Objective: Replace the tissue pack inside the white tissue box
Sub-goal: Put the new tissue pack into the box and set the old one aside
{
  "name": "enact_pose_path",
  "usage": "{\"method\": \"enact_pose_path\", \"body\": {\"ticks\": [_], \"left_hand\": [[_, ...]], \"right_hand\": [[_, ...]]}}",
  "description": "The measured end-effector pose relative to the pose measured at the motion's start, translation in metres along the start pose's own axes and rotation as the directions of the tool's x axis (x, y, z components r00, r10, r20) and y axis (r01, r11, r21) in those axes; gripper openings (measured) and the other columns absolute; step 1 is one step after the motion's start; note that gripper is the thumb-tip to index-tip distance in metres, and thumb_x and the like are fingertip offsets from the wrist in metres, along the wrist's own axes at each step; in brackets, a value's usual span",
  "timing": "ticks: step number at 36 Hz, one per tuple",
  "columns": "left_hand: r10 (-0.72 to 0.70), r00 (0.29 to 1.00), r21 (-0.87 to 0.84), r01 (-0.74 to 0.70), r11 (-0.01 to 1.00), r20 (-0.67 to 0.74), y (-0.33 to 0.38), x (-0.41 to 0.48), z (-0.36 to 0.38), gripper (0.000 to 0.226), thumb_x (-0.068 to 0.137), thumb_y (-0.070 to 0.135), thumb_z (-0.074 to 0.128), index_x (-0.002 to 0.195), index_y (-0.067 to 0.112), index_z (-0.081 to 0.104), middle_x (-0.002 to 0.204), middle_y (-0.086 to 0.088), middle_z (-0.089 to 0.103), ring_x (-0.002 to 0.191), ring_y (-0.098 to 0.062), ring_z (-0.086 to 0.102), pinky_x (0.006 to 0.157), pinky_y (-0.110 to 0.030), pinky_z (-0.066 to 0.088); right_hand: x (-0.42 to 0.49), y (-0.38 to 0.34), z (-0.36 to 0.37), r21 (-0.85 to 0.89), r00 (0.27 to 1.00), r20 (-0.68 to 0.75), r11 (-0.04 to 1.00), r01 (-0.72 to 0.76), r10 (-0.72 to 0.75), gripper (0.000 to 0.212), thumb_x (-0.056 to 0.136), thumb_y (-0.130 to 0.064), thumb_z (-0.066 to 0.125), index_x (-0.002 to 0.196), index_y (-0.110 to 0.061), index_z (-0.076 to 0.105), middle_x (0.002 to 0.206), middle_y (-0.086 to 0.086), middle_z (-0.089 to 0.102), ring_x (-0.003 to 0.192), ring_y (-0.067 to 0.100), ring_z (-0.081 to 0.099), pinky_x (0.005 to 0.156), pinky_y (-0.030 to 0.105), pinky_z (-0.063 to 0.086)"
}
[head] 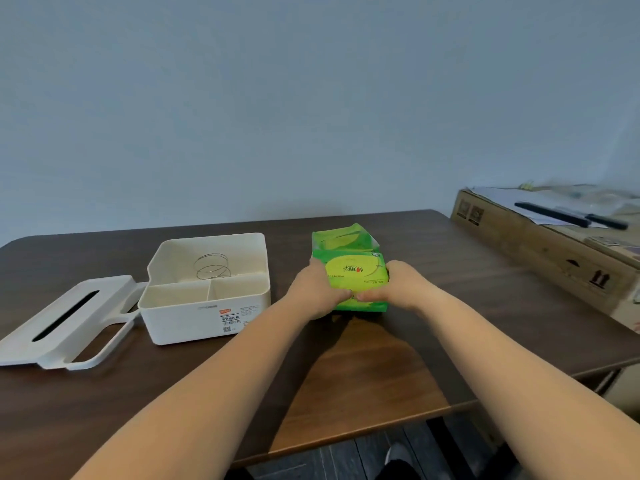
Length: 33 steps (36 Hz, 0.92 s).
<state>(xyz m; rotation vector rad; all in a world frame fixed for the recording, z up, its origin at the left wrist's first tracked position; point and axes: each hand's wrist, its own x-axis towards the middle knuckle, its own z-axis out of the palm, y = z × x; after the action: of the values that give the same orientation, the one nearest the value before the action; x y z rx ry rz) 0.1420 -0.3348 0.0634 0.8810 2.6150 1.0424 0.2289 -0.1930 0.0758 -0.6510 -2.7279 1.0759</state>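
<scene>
- Step in hand, by my reading: opening or readying the new tissue pack (355, 271). The box was already uncovered and held no tissues, so removal of the old pack looked done.
- Left hand (317, 289) and right hand (398, 284) were both closed on the near end of the green pack, one at each side, thumbs meeting at the near edge. The pack was resting on, or just above, the dark table (381, 368); I could not tell which.
- Position: pack at about 1 o'clock from the table centre; white tissue box (204, 289) at about 10 o'clock, near the pack but apart from it; lid (65, 320) at 9 o'clock from the box, its frame end just beside the box's left wall.
- Box interior: one large rear compartment with a metal spring (212, 268) standing in it, plus two small front compartments, both bare.
- Next move, as judged: if the wrapper needs tearing, pull the near seam apart; then carry the pack toward 9 o'clock, press it down on the spring in the large compartment, and refit the lid.
- Count: tissue packs, two apparent (a second green pack (343, 239) lay touching the far end of the held one, though it may be one wrapper); boxes, one; lids, one, with one slot; springs, one; hands, two.
- Off the table at 3 o'clock: one cardboard carton (540, 251) with papers and dark tools on top, not involved.
</scene>
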Motion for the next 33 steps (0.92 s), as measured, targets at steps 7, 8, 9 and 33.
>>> {"method": "enact_pose_path", "body": {"ticks": [7, 8, 9, 33], "left_hand": [[0.151, 0.974, 0.029, -0.148, 0.988, -0.169, 0.005, -0.017, -0.028, 0.06, 0.074, 0.028, 0.071, 0.127, 0.014, 0.044, 0.122, -0.008, 0.061, 0.113, -0.027, 0.057, 0.09, -0.036, 0.048], [0.168, 0.967, 0.027, -0.166, 0.986, -0.194, 0.005, -0.02, -0.034, 0.059, 0.074, 0.028, 0.07, 0.126, 0.015, 0.045, 0.122, -0.008, 0.062, 0.114, -0.027, 0.057, 0.09, -0.036, 0.047], [0.178, 0.96, 0.024, -0.177, 0.984, -0.215, 0.005, -0.024, -0.04, 0.059, 0.074, 0.028, 0.07, 0.126, 0.016, 0.045, 0.122, -0.008, 0.062, 0.114, -0.027, 0.056, 0.091, -0.036, 0.047], [0.021, 0.906, -0.005, -0.026, 1.0, -0.422, -0.08, -0.074, -0.15, 0.066, 0.089, 0.024, 0.058, 0.146, 0.017, 0.027, 0.144, -0.007, 0.045, 0.131, -0.024, 0.043, 0.099, -0.029, 0.036]], "right_hand": [[-0.024, -0.026, -0.006, 0.044, 0.972, -0.197, 0.989, 0.142, -0.13, 0.04, 0.072, -0.015, 0.08, 0.067, -0.034, 0.046, 0.078, -0.008, 0.057, 0.085, 0.018, 0.053, 0.073, 0.027, 0.038], [-0.025, -0.03, -0.005, 0.063, 0.966, -0.211, 0.984, 0.167, -0.15, 0.035, 0.072, -0.015, 0.08, 0.07, -0.032, 0.05, 0.081, -0.006, 0.058, 0.086, 0.017, 0.054, 0.073, 0.027, 0.038], [-0.026, -0.035, -0.004, 0.074, 0.961, -0.224, 0.98, 0.185, -0.165, 0.029, 0.071, -0.015, 0.081, 0.076, -0.029, 0.057, 0.086, -0.004, 0.059, 0.086, 0.017, 0.055, 0.073, 0.027, 0.037], [0.004, -0.167, 0.084, 0.104, 0.939, -0.182, 0.944, 0.314, -0.292, 0.054, 0.069, -0.031, 0.082, 0.113, -0.013, 0.055, 0.11, 0.007, 0.067, 0.102, 0.028, 0.062, 0.085, 0.04, 0.05]]}}
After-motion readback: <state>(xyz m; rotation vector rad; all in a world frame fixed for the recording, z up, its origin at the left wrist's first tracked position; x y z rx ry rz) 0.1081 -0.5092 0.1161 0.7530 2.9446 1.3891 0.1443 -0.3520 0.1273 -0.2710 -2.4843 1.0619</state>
